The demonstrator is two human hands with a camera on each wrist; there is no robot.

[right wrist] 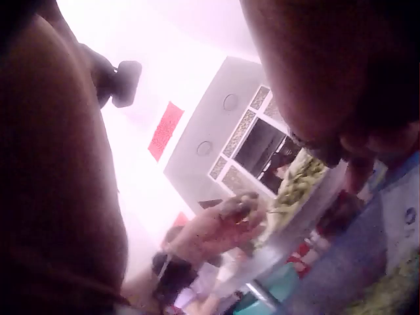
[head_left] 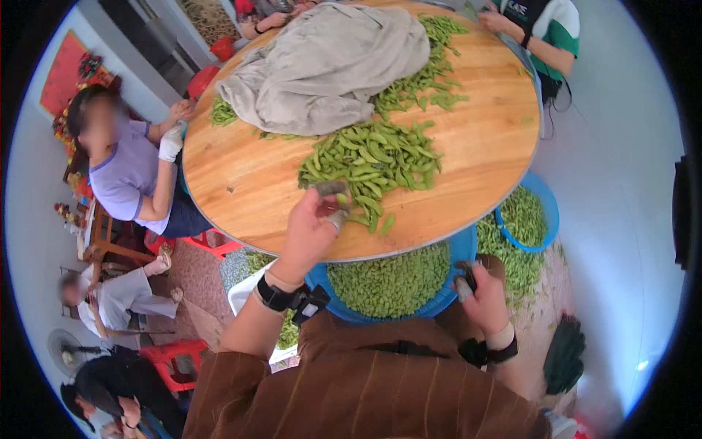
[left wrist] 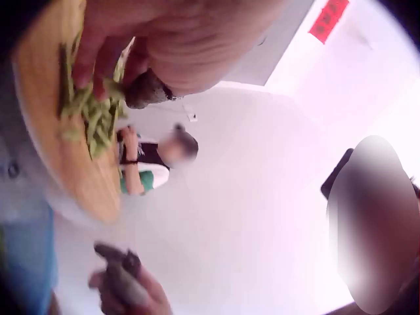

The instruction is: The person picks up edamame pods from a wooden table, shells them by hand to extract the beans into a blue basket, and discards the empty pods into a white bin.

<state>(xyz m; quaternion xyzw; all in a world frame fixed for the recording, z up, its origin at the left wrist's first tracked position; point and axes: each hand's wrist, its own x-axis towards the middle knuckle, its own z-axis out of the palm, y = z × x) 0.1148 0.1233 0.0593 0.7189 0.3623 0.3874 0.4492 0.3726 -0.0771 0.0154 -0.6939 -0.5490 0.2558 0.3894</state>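
At the near edge of the round wooden table (head_left: 490,146), my left hand (head_left: 311,227) pinches a green soybean pod (head_left: 341,198) between thumb and fingers. Grey covers wrap its thumb and a fingertip. Just beyond it spreads a heap of soybean pods (head_left: 376,157), also in the left wrist view below the fingers (left wrist: 82,62). My right hand (head_left: 486,300) hangs lower, over the right rim of a blue basin (head_left: 462,249) filled with shelled green beans (head_left: 391,282). Its fingers, also in grey covers, are loosely bent with nothing visible between them.
A grey cloth (head_left: 329,66) covers more pods at the table's far side. A blue basket (head_left: 552,212) and loose pods (head_left: 504,249) are on the floor at right. A white container (head_left: 245,289) stands at my left. Other people sit around the table.
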